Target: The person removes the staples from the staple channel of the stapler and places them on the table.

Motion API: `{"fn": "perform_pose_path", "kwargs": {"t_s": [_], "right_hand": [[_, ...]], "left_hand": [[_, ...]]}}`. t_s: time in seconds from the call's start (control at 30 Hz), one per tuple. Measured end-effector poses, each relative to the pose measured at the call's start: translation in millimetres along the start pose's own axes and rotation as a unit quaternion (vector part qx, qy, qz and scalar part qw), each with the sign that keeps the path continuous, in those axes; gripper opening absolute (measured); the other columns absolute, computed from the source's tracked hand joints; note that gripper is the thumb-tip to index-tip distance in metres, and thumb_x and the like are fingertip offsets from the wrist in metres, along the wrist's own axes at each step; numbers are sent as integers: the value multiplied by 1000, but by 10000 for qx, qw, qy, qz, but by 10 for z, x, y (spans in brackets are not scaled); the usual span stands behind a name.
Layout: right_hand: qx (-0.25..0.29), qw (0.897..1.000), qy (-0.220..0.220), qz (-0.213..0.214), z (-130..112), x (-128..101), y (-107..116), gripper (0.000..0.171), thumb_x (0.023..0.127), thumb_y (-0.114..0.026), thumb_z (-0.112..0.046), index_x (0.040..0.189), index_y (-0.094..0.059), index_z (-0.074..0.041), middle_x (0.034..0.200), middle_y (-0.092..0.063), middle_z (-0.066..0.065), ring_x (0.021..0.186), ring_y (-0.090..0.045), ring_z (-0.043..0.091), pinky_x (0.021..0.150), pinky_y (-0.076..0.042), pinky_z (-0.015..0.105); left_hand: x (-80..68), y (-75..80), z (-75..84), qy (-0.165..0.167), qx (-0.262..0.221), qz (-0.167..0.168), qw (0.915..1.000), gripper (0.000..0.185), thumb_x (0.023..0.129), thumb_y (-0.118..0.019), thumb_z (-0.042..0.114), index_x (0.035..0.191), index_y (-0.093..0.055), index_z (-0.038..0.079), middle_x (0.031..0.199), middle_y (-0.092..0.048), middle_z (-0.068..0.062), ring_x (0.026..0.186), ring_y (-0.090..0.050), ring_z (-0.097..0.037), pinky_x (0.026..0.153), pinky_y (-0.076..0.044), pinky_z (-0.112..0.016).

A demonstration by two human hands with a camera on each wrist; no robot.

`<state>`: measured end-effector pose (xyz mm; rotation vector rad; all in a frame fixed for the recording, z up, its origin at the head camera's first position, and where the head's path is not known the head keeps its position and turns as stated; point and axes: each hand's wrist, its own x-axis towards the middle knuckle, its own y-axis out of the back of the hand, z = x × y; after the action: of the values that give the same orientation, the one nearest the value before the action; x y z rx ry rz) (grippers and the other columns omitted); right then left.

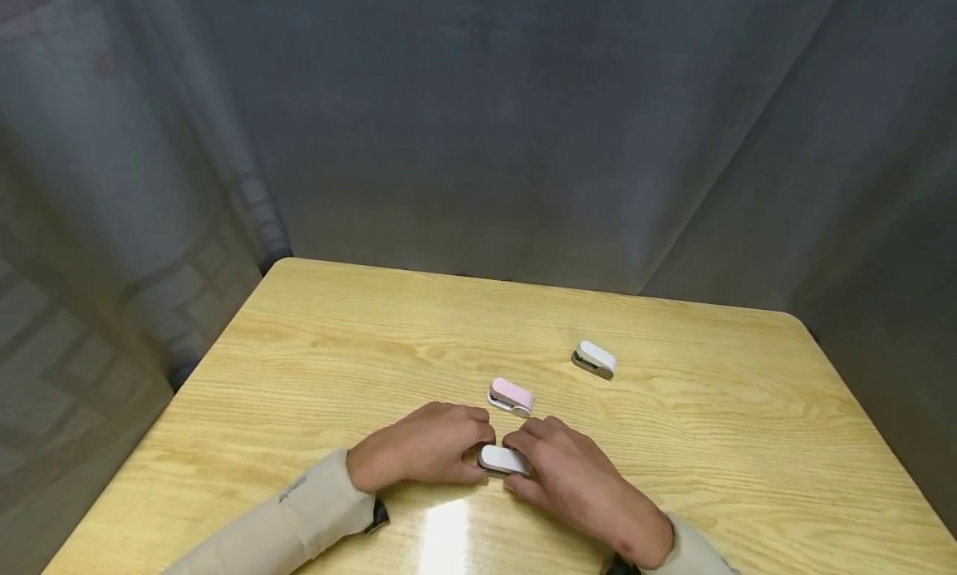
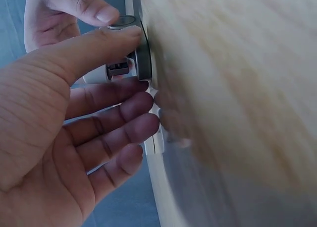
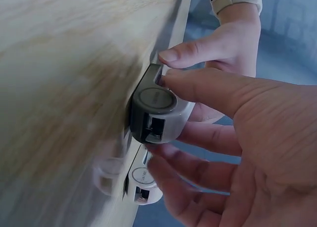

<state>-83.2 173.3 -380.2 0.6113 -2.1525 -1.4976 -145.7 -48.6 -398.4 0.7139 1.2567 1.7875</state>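
Both hands meet at the near middle of a light wooden table (image 1: 314,342), closing on a small white-and-grey stapler (image 1: 503,460) that lies flat on the wood between them. The left hand (image 1: 422,452) comes in from the left, its thumb and fingertips touching that end of the stapler; the right hand (image 1: 571,475) comes in from the right, thumb on one side and fingers curled along the other, so the stapler is pinched between the two hands. Just beyond the fingers lies a pink stapler (image 1: 512,396), close to them but apart, the nearest thing in the way of a reach forward. A second white stapler (image 1: 595,360) lies farther back and to the right, well apart from the hands. Grey cloth (image 1: 478,126) hangs behind and on both sides of the table. Beige sleeves (image 1: 299,517) cover both forearms.
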Motion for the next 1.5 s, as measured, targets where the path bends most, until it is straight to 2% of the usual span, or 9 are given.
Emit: {"fn": "perform_pose_path", "kwargs": {"t_s": [0.1, 0.2, 0.53, 0.7, 0.93, 1.27, 1.5], "right_hand": [[-92, 9998, 19, 151, -9, 24, -18, 26, 90, -82, -33, 108, -73, -16, 96, -55, -9, 83, -50, 9, 65, -44, 27], [-31, 9997, 66, 217, -11, 50, -30, 22, 90, -82, -31, 104, -73, -17, 96, -52, -8, 84, -49, 10, 64, -44, 26], [-42, 10000, 41, -47, -19, 90, -79, 17, 91, -81, -26, 102, -74, -16, 92, -51, -8, 79, -47, 9, 61, -42, 26], [-44, 10000, 63, 59, -19, 74, -122, 15, 91, -81, -26, 100, -74, -16, 93, -50, -9, 81, -47, 8, 63, -44, 26], [25, 9996, 204, 169, -15, 71, -116, 17, 89, -83, -26, 100, -75, -16, 94, -51, -9, 80, -47, 6, 67, -46, 27], [127, 9992, 300, 232, 28, 59, -142, 19, 90, -82, -30, 101, -77, -16, 94, -54, -10, 79, -48, 4, 66, -45, 25], [215, 9987, 373, 268, 57, 55, -152, 18, 90, -82, -29, 101, -77, -15, 93, -53, -10, 77, -46, 3, 65, -44, 24]], "left_hand": [[0, 13, -1, 25, 30, 43, 10000, 16, 87, -81, 29, 88, -67, 21, 81, -51, 14, 66, -43, -2, 57, -38, -20], [1, 28, 1, 36, 87, 55, 9999, 15, 88, -80, 28, 88, -68, 20, 80, -50, 14, 67, -43, -2, 57, -38, -21], [3, 26, 9, 3, 161, 61, 9999, 16, 87, -82, 29, 88, -68, 21, 77, -48, 14, 65, -40, -2, 56, -35, -21], [-1, 25, 3, 29, 25, 10, 10000, 20, 87, -85, 31, 87, -67, 21, 77, -49, 14, 67, -41, -1, 57, -36, -20], [10, 36, -13, -20, 4, -63, 10000, 30, 83, -86, 33, 80, -58, 23, 72, -45, 14, 67, -43, -1, 59, -36, -19], [45, 33, -50, 9, -350, -193, 9992, 31, 82, -86, 35, 77, -57, 23, 69, -46, 15, 64, -42, 0, 57, -35, -18], [57, 30, -46, -8, -257, -170, 9995, 32, 80, -86, 36, 75, -57, 24, 69, -47, 16, 63, -43, 1, 57, -36, -18]]}}
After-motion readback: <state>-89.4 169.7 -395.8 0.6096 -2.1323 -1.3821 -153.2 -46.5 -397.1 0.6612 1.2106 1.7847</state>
